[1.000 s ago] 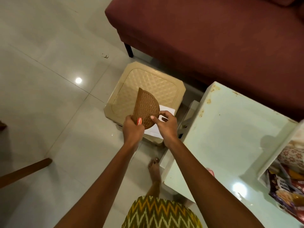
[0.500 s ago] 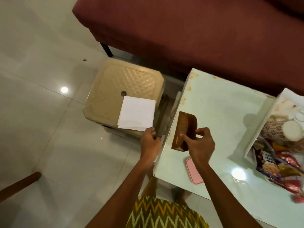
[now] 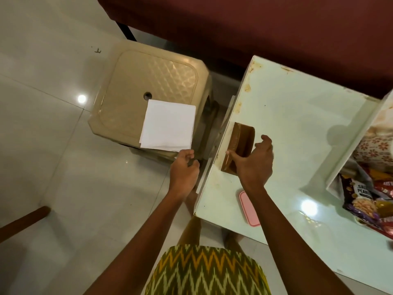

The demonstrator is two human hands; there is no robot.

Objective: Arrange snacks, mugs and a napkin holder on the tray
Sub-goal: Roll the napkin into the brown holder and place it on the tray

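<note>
A brown napkin holder [image 3: 241, 141] stands upright on the pale green table [image 3: 293, 124], close to its left edge. My right hand [image 3: 254, 160] wraps it from the near side, thumb on its left face and fingers curled loosely past its right side. A stack of white napkins [image 3: 168, 126] lies on the beige plastic stool [image 3: 148, 77] to the left. My left hand [image 3: 184, 169] is curled at the stack's near right corner; whether it pinches the paper is unclear. The white tray [image 3: 357, 141] at the right edge holds snack packets [image 3: 359, 201] and a floral mug [image 3: 374, 150].
A pink flat box [image 3: 248, 207] lies on the table's near edge under my right forearm. A maroon sofa [image 3: 234, 22] runs along the far side behind stool and table. A brown wooden leg [image 3: 23, 220] juts in over the tiled floor at left.
The napkin holder went from both hands above the stool to the table's left edge, with my right hand on it. My left hand dropped to the napkins' near corner.
</note>
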